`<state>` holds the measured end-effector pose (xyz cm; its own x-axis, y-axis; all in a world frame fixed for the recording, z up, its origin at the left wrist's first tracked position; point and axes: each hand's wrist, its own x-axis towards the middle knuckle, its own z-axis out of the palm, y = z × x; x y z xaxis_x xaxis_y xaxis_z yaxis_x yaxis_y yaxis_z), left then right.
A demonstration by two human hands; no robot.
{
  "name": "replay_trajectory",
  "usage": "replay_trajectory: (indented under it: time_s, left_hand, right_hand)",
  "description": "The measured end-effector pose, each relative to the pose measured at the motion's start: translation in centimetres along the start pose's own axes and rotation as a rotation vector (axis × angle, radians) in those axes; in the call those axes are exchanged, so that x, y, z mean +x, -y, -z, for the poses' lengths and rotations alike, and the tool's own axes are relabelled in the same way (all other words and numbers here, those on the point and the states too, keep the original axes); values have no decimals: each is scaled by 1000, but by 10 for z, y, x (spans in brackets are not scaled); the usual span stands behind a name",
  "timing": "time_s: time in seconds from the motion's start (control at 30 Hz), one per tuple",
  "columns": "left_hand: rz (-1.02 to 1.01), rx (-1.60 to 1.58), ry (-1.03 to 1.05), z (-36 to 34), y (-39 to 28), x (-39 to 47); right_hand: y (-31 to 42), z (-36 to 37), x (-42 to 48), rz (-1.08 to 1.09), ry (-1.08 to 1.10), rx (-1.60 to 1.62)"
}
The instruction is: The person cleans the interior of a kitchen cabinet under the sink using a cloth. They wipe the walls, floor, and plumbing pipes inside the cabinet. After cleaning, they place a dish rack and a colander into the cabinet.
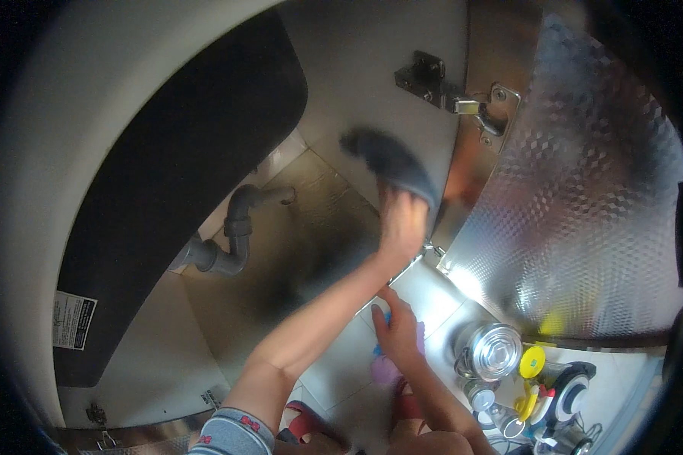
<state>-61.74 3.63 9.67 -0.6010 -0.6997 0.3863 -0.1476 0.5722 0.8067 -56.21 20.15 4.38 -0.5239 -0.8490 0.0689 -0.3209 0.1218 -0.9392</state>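
My left hand (pixel 403 230) is closed around a dark grey cloth (pixel 395 156), which is blurred and lies against or close to the inner side wall of a cabinet (pixel 353 102). Below it, my right hand (pixel 397 330) hangs with thumb and fingers apart, holding nothing visible. Behind that hand, a pink and blue item (pixel 384 367) shows on the tiled floor, partly hidden. A grey plastic drain pipe (pixel 239 227) bends inside the cabinet, left of my left forearm.
An open metal-faced cabinet door (pixel 569 210) stands at the right, on a metal hinge (pixel 455 105). A black sink underside (pixel 193 142) slants across the upper left. On the floor at lower right are a lidded metal pot (pixel 492 350), glass jars and other kitchenware.
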Motion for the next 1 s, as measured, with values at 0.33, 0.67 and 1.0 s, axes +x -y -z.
replay_trajectory:
  time_s: [0.33,0.67,1.0]
  left_hand:
    - [-161,261,274,8,65,-30]
    - [-315,17,-201,21,-27,9]
    - [-595,160,-445,75,-127,79]
  right_hand:
    - [-3,-6,1,77,-20,-18]
    - [-8,1,-14,-70,32,83]
    - [-5,17,-14,-66,-4,179]
